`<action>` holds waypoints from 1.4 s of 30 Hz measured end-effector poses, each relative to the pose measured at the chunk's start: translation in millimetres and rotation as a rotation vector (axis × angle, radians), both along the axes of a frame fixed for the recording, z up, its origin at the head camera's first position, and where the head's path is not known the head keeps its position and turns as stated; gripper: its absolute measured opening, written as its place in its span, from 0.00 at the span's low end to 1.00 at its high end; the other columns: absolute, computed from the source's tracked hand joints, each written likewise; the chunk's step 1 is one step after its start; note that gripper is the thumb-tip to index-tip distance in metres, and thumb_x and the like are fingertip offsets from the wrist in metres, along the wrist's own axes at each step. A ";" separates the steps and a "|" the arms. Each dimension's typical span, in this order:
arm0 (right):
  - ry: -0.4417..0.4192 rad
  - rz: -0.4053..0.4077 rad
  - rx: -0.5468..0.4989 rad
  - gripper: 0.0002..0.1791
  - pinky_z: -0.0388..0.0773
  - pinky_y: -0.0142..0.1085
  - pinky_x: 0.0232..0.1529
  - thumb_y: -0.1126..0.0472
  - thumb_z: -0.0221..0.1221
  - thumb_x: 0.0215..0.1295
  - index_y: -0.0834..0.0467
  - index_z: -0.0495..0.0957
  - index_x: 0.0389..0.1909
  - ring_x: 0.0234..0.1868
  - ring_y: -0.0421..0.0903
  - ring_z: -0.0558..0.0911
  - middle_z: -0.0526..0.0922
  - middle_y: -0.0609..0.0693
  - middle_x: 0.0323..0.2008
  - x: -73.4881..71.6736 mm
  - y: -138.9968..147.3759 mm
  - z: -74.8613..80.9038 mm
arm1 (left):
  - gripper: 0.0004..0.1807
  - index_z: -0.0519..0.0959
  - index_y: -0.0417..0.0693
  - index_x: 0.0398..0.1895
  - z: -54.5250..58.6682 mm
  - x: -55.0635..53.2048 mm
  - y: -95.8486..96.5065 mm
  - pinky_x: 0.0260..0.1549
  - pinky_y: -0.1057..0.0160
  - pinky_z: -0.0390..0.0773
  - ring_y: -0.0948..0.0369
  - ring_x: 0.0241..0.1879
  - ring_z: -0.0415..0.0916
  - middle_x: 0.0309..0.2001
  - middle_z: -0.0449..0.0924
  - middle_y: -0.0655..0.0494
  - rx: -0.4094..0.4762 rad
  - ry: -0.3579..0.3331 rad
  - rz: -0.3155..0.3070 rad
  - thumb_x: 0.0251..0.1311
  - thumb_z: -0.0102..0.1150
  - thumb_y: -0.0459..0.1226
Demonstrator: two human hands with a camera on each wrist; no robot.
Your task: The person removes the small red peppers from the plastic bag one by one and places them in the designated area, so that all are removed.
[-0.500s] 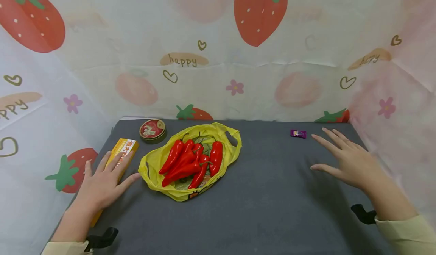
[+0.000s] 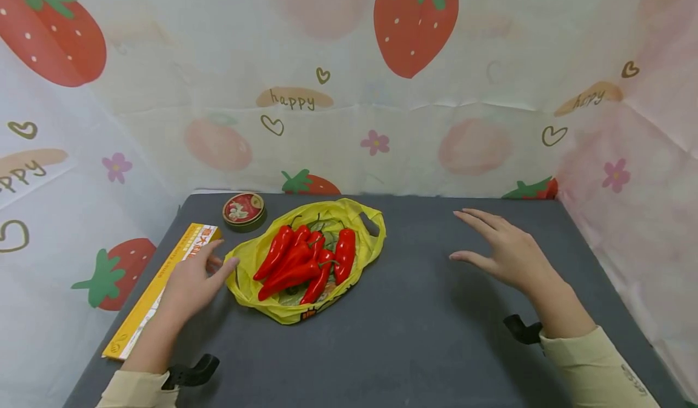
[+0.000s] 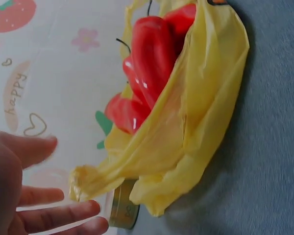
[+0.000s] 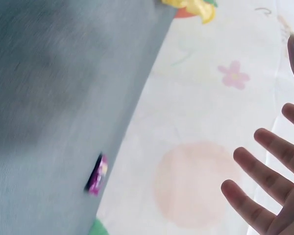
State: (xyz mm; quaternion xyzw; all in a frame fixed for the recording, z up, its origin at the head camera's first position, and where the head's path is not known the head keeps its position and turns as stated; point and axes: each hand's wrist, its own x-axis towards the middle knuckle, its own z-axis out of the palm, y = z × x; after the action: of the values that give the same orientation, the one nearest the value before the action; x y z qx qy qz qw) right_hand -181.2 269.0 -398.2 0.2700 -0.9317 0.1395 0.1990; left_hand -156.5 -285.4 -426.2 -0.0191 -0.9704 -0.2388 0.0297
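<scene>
On the grey table (image 2: 414, 341), left of centre, sits a thin, crinkled yellow plastic bag (image 2: 245, 290), its mouth spread wide. The left hand (image 2: 188, 287), loose in its grip and holding nothing, is near the bag; the right hand (image 2: 509, 250), fingers extended, grips nothing either. Glossy red peppers (image 2: 297, 273) with thin stems lie heaped inside.

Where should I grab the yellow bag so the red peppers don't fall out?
Try both ends of the yellow bag: its right handle loop, coming from the right, and its bunched-up left end, coming from the left. It lies wide open with red peppers piled in the middle, so lifting both ends together should probably keep them cradled.
</scene>
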 end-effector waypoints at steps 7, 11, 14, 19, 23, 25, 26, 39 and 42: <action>-0.037 0.037 -0.037 0.41 0.81 0.56 0.47 0.42 0.74 0.53 0.50 0.74 0.68 0.59 0.57 0.80 0.79 0.55 0.63 -8.3 -26.6 -6.7 | 0.37 0.68 0.40 0.70 -4.0 -7.4 9.5 0.33 0.60 0.76 0.53 0.35 0.75 0.40 0.83 0.43 0.113 0.042 -0.011 0.62 0.68 0.45; -0.059 0.072 -0.047 0.40 0.80 0.56 0.54 0.42 0.74 0.53 0.52 0.76 0.67 0.60 0.56 0.80 0.79 0.55 0.62 -11.1 -43.3 -8.7 | 0.35 0.68 0.43 0.70 -4.7 -9.4 17.0 0.36 0.60 0.77 0.52 0.37 0.75 0.41 0.83 0.43 0.164 0.093 0.026 0.61 0.69 0.39; -0.051 0.111 -0.058 0.39 0.80 0.53 0.54 0.40 0.73 0.53 0.52 0.77 0.65 0.60 0.54 0.80 0.80 0.55 0.62 -12.7 -54.0 -9.8 | 0.29 0.74 0.45 0.66 -5.8 -8.9 20.9 0.36 0.64 0.77 0.53 0.37 0.76 0.38 0.83 0.46 0.200 0.154 0.061 0.62 0.68 0.38; -0.087 0.146 -0.094 0.38 0.81 0.51 0.54 0.42 0.74 0.53 0.51 0.78 0.64 0.60 0.52 0.81 0.81 0.53 0.61 -15.6 -68.2 -12.6 | 0.21 0.81 0.46 0.59 -6.8 -8.4 25.9 0.34 0.75 0.74 0.56 0.38 0.76 0.38 0.83 0.49 0.281 0.192 0.086 0.64 0.67 0.41; -0.182 0.140 -0.115 0.36 0.79 0.51 0.58 0.45 0.74 0.54 0.50 0.78 0.65 0.61 0.51 0.80 0.81 0.52 0.61 -20.5 -83.1 -12.5 | 0.20 0.82 0.46 0.58 -6.7 -10.6 29.5 0.34 0.78 0.72 0.56 0.40 0.73 0.41 0.82 0.47 0.336 0.165 0.089 0.66 0.66 0.44; -0.223 0.154 -0.132 0.35 0.79 0.51 0.58 0.46 0.74 0.55 0.51 0.78 0.65 0.60 0.51 0.80 0.81 0.52 0.60 -24.7 -92.4 -11.9 | 0.21 0.82 0.46 0.58 -5.8 -10.4 30.4 0.34 0.77 0.72 0.55 0.40 0.72 0.42 0.82 0.47 0.351 0.150 0.093 0.66 0.65 0.45; -0.238 0.169 -0.140 0.35 0.79 0.51 0.58 0.47 0.73 0.56 0.51 0.78 0.64 0.59 0.51 0.81 0.82 0.52 0.60 -27.0 -97.3 -11.7 | 0.21 0.83 0.46 0.58 -5.4 -9.7 30.8 0.34 0.77 0.72 0.55 0.41 0.72 0.42 0.82 0.46 0.355 0.147 0.096 0.66 0.65 0.45; -0.308 0.355 -0.268 0.32 0.82 0.44 0.49 0.52 0.74 0.57 0.56 0.79 0.62 0.50 0.45 0.82 0.85 0.51 0.54 -42.7 -149.8 -26.9 | 0.22 0.81 0.47 0.60 -4.7 -7.5 27.9 0.40 0.82 0.74 0.60 0.44 0.77 0.50 0.83 0.44 0.443 0.106 0.070 0.66 0.65 0.44; -0.352 0.376 -0.278 0.31 0.82 0.43 0.51 0.53 0.73 0.58 0.56 0.79 0.63 0.52 0.47 0.82 0.84 0.51 0.55 -43.5 -162.0 -27.0 | 0.23 0.80 0.47 0.63 -2.6 -9.8 25.1 0.40 0.82 0.74 0.53 0.48 0.78 0.53 0.83 0.43 0.408 0.065 0.031 0.67 0.64 0.43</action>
State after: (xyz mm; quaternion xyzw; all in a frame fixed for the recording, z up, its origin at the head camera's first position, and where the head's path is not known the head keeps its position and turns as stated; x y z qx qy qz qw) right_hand -224.8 107.0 -425.2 0.3797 -0.8574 0.3452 0.0400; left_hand -166.4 -260.3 -428.9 -0.0057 -0.9005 -0.4294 0.0681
